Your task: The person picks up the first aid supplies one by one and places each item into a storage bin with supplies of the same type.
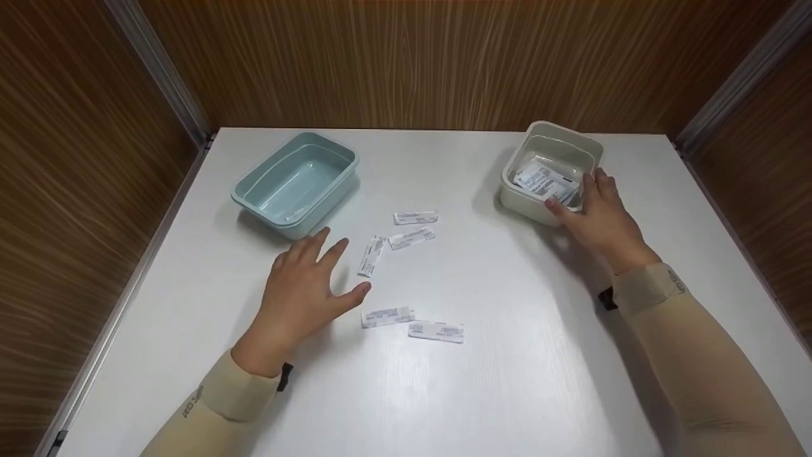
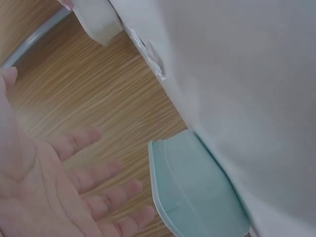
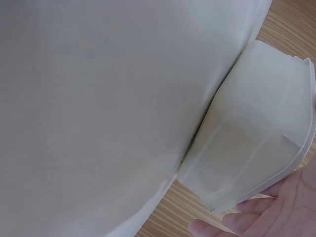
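My left hand [image 1: 295,298] is held palm-down with fingers spread, holding nothing, between the pale green bin [image 1: 342,187] and several slim white printed packets. Closest to its thumb are one packet [image 1: 372,256] and another [image 1: 387,317]. In the left wrist view its fingers [image 2: 111,197] stand apart from the green bin [image 2: 197,187]. At the near right corner of the beige bin [image 1: 526,204] is my right hand [image 1: 606,225], thumb by the near rim, fingers along the right side. The right wrist view has its fairly straight fingers [image 3: 249,217] beside the beige bin [image 3: 247,128].
White packets [image 1: 542,179] lie heaped inside the beige bin. More packets [image 1: 415,218] are scattered on the white table [image 1: 507,393] at its middle, one [image 1: 436,331] nearer the front. Wood-grain panels [image 1: 406,63] enclose the table at the back and both sides.
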### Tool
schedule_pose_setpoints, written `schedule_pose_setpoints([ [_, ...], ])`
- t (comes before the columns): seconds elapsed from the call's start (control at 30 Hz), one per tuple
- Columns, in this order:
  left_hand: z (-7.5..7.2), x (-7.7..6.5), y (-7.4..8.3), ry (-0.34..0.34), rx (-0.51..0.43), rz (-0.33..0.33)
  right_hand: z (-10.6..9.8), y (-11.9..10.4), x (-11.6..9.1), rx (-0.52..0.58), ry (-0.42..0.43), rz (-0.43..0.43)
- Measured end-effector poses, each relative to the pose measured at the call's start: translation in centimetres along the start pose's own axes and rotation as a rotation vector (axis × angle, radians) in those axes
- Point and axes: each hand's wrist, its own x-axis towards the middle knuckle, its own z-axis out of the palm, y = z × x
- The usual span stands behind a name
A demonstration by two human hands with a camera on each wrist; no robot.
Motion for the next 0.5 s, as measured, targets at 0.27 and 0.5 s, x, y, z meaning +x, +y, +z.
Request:
schedule_pose_setpoints([
  [0.27, 0.1, 0.2, 0.8, -0.101, -0.104, 0.077, -0.3, 0.5, -1.7, -0.013, 0.002, -0.014],
  [0.5, 0.7, 0.4, 1.1, -0.212, -0.123, 0.086, -0.7, 1.1, -3.1, -0.022, -0.007, -0.015],
])
